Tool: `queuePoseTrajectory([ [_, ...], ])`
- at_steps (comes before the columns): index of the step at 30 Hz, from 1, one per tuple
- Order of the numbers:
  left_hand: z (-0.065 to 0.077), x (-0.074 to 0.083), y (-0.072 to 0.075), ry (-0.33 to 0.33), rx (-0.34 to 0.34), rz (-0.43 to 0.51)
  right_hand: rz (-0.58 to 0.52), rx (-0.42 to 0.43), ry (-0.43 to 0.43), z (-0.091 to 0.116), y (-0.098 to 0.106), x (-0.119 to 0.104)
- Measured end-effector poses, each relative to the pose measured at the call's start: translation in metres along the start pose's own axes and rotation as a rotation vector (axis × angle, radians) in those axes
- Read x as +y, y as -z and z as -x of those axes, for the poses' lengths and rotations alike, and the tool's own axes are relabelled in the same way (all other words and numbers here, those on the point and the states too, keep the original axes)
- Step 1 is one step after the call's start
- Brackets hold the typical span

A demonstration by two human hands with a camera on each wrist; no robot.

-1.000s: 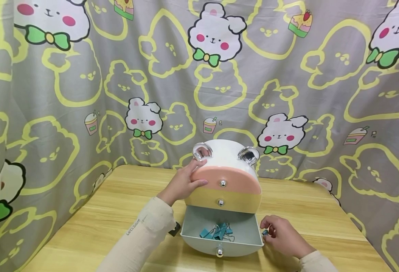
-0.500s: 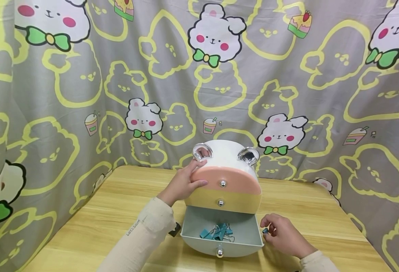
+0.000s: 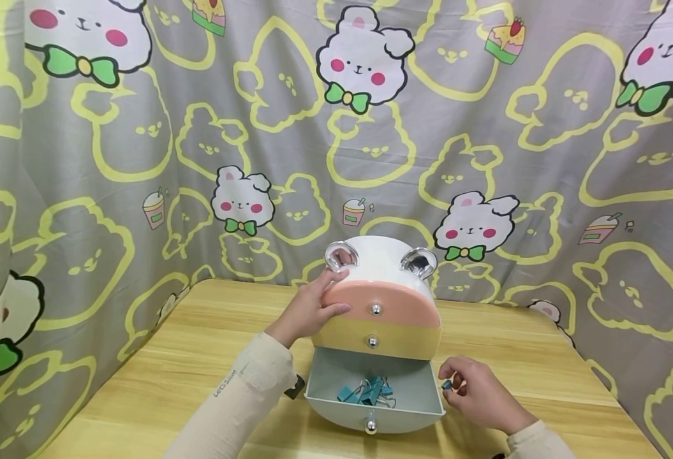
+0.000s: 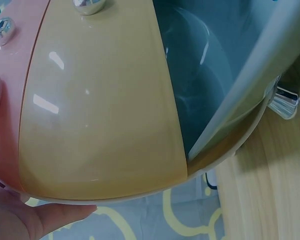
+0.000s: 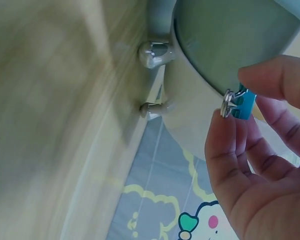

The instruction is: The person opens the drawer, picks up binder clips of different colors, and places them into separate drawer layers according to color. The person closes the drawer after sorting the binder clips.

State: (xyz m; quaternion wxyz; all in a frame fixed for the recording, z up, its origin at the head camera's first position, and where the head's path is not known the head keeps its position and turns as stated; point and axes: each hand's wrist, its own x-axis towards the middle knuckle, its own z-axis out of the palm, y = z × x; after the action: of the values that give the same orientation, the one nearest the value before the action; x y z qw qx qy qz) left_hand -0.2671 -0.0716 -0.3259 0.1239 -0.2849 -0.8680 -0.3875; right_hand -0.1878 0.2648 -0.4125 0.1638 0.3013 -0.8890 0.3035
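Observation:
A small animal-faced drawer cabinet (image 3: 393, 268) with silver ears stands on the table. My left hand (image 3: 312, 305) holds its upper left side, thumb on the front of the peach top drawer (image 3: 399, 303). The pale green bottom drawer (image 3: 321, 382) is pulled out, and several blue binder clips (image 3: 370, 391) lie in it. Just right of that drawer, my right hand (image 3: 480, 394) pinches another blue binder clip (image 5: 246, 103) between thumb and fingers. In the right wrist view, this clip's silver handles (image 5: 228, 103) point away from the palm, overlapping the drawer's outside.
The yellow middle drawer (image 3: 402, 341) is closed. Silver feet (image 5: 155, 54) hold the cabinet off the wooden table (image 3: 227, 338). Behind and at both sides hangs a grey patterned curtain (image 3: 290, 140). A dark object (image 3: 295, 387) shows beside my left sleeve.
The right hand has raised the pinched clip slightly, beside the bottom drawer's right edge. My left hand and the cabinet stay where they were.

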Motion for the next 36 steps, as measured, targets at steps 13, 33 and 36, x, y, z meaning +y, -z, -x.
queuePoseTrajectory([
  [13, -0.002, 0.002, 0.0, -0.002, 0.0, -0.001, -0.01, 0.05, 0.055, -0.006, 0.004, -0.003],
  [33, -0.002, -0.004, -0.002, -0.009, -0.006, -0.005, -0.032, 0.033, 0.041, -0.012, 0.006, -0.013],
  [36, -0.001, -0.004, -0.002, -0.011, -0.007, -0.007, -0.036, 0.034, 0.041, -0.013, 0.006, -0.014],
])
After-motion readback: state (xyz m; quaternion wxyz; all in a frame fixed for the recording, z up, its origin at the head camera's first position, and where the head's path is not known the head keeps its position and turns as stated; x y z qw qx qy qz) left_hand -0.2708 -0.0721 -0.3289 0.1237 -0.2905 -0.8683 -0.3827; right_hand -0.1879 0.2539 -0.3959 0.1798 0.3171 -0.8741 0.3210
